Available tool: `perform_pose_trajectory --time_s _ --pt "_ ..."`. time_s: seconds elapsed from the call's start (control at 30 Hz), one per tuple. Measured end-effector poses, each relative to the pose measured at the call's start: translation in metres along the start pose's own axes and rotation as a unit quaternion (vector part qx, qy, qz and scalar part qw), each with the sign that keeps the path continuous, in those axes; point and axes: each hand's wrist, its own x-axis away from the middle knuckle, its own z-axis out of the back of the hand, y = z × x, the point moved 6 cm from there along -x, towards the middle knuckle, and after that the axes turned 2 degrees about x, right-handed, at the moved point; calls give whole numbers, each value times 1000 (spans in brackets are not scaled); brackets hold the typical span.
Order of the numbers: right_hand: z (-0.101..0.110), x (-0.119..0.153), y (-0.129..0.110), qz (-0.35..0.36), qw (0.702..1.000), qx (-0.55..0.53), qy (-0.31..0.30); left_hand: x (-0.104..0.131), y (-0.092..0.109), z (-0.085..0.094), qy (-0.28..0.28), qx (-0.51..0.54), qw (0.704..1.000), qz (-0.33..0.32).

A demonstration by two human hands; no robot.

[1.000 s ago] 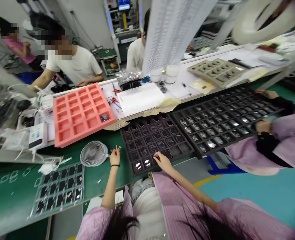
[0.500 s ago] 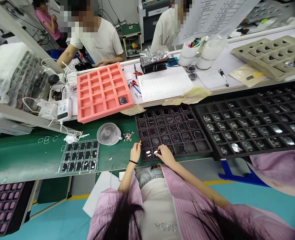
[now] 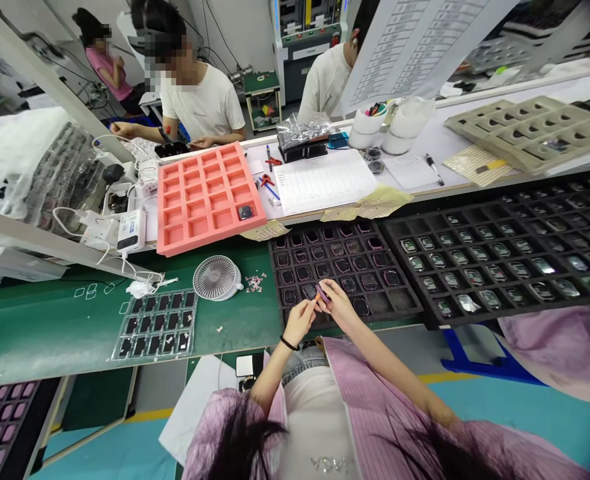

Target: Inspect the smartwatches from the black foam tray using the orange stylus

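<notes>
Pinched between thumb and fingers of the right hand [image 3: 339,308], low in the centre of the frame: a small purple-edged piece [image 3: 323,293], held over the black tray [image 3: 399,300]. Close at its edge: an orange tool [image 3: 317,300], clamped in the closed fingertips of the left hand [image 3: 299,323]. Hard to tell, with fingertips overlapping at this size, actual contact from a narrow gap. For good work, grip the piece by its rim alone, with thumb clear of the flat face. Brace both hands lightly against each other for steadiness. Lay the tool shallow along the edge and press gently, in short strokes, to avoid scratches or bending. Stay low over the tray in case of a slip, but clear of the neighbouring pieces [image 3: 323,271] in their compartments. Mind, too, the loose scraps [image 3: 255,283] beside the fan [image 3: 217,278], left of centre; best not swept up by a trailing sleeve.
</notes>
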Motion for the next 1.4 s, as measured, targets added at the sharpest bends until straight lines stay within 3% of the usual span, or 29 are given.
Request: perform_pose_trajectory --time_s 0.17,0.57,0.8,1.03,1.3,1.4 --pt "-9 3 -13 -8 998 -63 1 -2 8 -6 2 36 999 -4" --pt "-17 2 -15 -20 994 -107 -6 0 15 3 -4 45 999 -7" --pt "-26 2 -5 -52 988 -136 -48 0 27 5 -48 42 998 -1" --pt "-28 -5 5 -52 987 -138 -58 1 28 7 -50 55 997 3" --pt "-19 4 24 -11 999 -34 8 -13 3 15 40 42 998 2" --pt "-3 -2 32 19 998 42 39 -19 -7 38 90 21 996 6"
